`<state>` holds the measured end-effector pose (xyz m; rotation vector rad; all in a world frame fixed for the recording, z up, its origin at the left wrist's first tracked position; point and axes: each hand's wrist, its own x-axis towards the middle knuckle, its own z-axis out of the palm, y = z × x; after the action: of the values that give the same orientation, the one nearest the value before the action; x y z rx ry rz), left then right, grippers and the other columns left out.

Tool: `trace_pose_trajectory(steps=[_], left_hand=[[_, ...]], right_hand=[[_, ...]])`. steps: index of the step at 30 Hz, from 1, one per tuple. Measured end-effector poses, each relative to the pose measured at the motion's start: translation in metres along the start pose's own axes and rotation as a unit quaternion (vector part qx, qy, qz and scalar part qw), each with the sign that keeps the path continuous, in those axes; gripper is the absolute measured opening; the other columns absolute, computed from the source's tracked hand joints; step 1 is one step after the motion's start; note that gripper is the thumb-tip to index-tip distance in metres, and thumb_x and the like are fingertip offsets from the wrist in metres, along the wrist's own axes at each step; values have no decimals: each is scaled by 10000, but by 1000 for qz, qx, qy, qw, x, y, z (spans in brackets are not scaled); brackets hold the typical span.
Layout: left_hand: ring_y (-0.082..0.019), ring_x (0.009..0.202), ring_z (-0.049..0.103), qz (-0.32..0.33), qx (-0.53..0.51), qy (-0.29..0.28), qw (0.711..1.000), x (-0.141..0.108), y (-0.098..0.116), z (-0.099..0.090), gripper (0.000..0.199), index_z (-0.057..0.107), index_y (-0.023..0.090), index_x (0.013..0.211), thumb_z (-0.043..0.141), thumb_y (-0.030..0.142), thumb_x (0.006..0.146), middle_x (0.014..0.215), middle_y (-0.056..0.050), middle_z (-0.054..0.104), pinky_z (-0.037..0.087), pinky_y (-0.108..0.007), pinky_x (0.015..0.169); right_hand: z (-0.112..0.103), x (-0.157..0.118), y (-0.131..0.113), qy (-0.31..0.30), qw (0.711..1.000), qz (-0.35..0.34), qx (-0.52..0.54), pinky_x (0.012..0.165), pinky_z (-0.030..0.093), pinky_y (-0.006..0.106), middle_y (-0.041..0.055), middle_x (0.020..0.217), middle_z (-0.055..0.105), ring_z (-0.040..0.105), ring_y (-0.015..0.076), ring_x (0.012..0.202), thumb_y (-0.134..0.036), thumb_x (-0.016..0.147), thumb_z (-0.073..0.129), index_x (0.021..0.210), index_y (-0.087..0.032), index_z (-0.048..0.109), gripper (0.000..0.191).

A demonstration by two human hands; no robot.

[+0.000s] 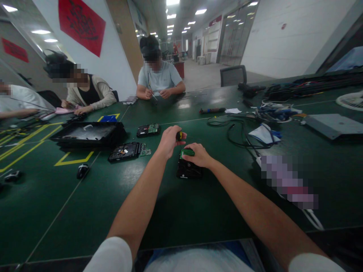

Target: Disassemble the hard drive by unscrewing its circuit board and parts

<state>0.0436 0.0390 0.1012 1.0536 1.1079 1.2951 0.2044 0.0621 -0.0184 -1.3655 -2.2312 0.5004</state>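
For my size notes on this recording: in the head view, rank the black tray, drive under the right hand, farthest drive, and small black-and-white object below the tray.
1. Black tray
2. Drive under the right hand, partly covered
3. Farthest drive
4. Small black-and-white object

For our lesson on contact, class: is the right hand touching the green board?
Touching. The head view shows the right hand with its thumb lying against the green board.

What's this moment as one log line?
left hand: holding yellow-black tool; right hand: touching green circuit board; board: far end of black hard drive
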Motion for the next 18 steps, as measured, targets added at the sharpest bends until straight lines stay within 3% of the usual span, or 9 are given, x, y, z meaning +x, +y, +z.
trace_pose_trajectory(steps=[6, 13, 18], left_hand=[[-177, 769, 612, 68, 68, 24, 995, 4, -3, -2, 201, 684, 179, 753, 634, 374, 743, 821, -59, 650, 484, -234, 535], [-217, 789, 690, -12, -2, 1, 1000, 3, 0, -3, 201, 632, 188, 829, 662, 361, 732, 825, -94, 732, 547, -287, 593], [-184, 784, 637, 38, 48, 10, 998, 3, 0, -4, 215, 710, 171, 760, 644, 376, 751, 837, -79, 691, 482, -239, 550]], right_hand=[[-2, 0, -2, -11, 1000, 10, 18, 1050, 462, 495, 105, 1310, 703, 614, 324, 1230, -577, 907, 734, 1275, -271, 736, 479], [-4, -1, -4, -13, 1000, 13, 15, 1050, 463, 477, 104, 1302, 705, 616, 313, 1225, -563, 904, 741, 1275, -263, 734, 477], [-3, 0, -2, -13, 1000, 8, 13, 1037, 463, 478, 103, 1296, 707, 615, 319, 1219, -568, 912, 734, 1271, -271, 736, 466]])
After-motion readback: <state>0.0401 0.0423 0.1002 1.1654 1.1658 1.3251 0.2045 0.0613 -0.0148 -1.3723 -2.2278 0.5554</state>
